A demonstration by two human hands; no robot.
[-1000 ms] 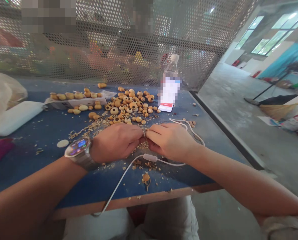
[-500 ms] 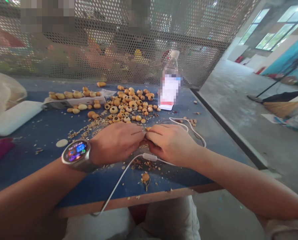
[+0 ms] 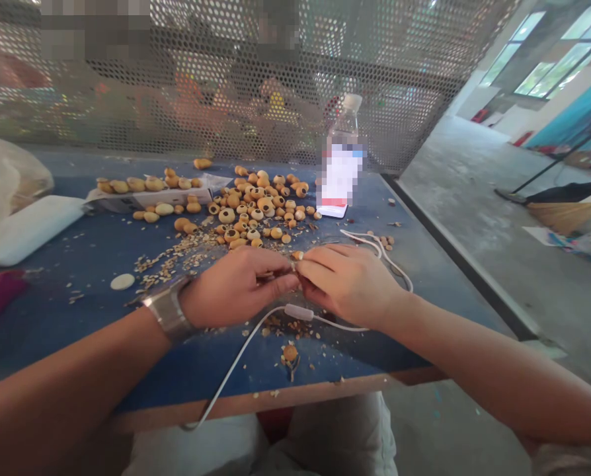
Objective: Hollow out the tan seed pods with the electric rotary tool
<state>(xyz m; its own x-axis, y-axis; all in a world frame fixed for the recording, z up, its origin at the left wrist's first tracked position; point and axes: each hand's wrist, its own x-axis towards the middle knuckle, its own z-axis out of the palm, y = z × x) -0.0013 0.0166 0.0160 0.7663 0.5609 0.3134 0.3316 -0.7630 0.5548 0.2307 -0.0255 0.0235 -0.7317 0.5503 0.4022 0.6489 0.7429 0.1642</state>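
Hands: left hand (image 3: 231,284) and right hand (image 3: 357,284) meet fingertip to fingertip, low over the blue table (image 3: 92,317).
Left fingers: thumb and forefinger are parted, their tips close to the right hand's; whether they grip anything cannot be told.
Right fingers: bent and close together, thumb mostly hidden; what they clamp, if anything, cannot be told.
Pale bit (image 3: 293,266): shows between the two sets of fingertips, too small and covered to name.
Orange-brown piece (image 3: 298,255): lies just beyond the right fingertips.
Finger work: seems a fine, two-handed step at that pale bit, well short of anything finished.
Grip: from this pose, a further move would probably call for a light pinch and one steady hand.
Small gourds (image 3: 264,205): piled beyond the hands, several with dark round holes; more sit along a flat box (image 3: 176,197).
Seed-like fragments (image 3: 171,259): scattered between the gourds and the left hand.
White cable (image 3: 246,344): its inline switch (image 3: 299,312) lies just nearer the person than the fingertips, so loose bits could land on it.
Phone (image 3: 332,210): stands before a clear bottle (image 3: 349,122).
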